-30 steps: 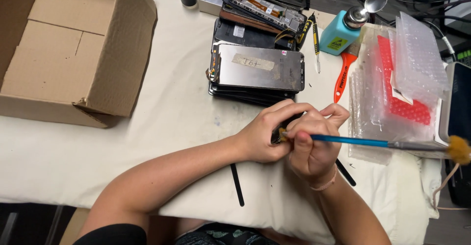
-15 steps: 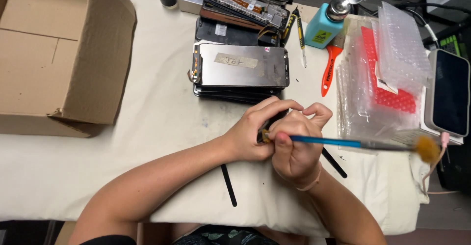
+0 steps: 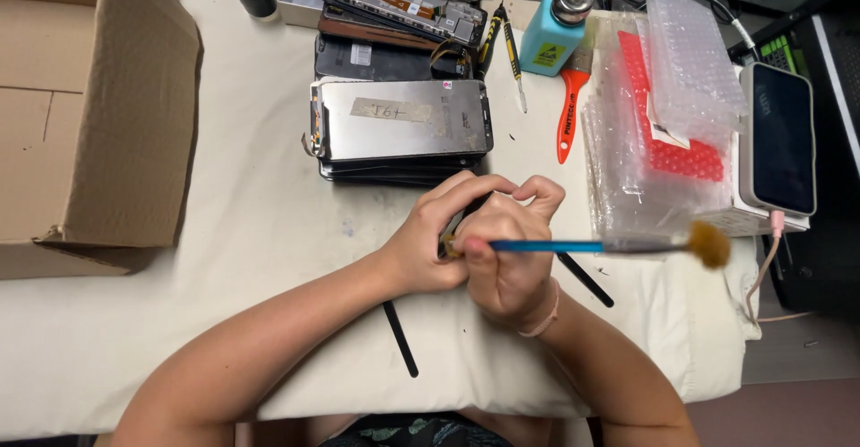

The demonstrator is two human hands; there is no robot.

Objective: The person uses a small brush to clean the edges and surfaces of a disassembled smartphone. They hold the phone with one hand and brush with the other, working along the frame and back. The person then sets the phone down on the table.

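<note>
My left hand point(image 3: 428, 243) and my right hand point(image 3: 509, 259) are pressed together over the cream cloth-covered table point(image 3: 269, 232). Both have their fingers curled. A blue-handled brush point(image 3: 573, 246) sticks out to the right from between them, its tan bristles point(image 3: 710, 243) hanging near the table's right edge. My right hand grips the handle and my left fingers pinch its near end. What else lies between the hands is hidden. A stack of phone screens point(image 3: 399, 129) lies just beyond the hands.
An open cardboard box point(image 3: 98, 116) stands at the left. At the right are bubble-wrap bags point(image 3: 663, 116) and a phone on a charging cable point(image 3: 782, 138). Behind are a teal pump bottle point(image 3: 555, 39), an orange-handled brush point(image 3: 570, 111) and opened phones point(image 3: 403, 4). Thin black sticks point(image 3: 400, 339) lie near me.
My hands stay clasped on the brush. My view has swung to the right, so the box and screens sit further left and the charging phone has come into view.
</note>
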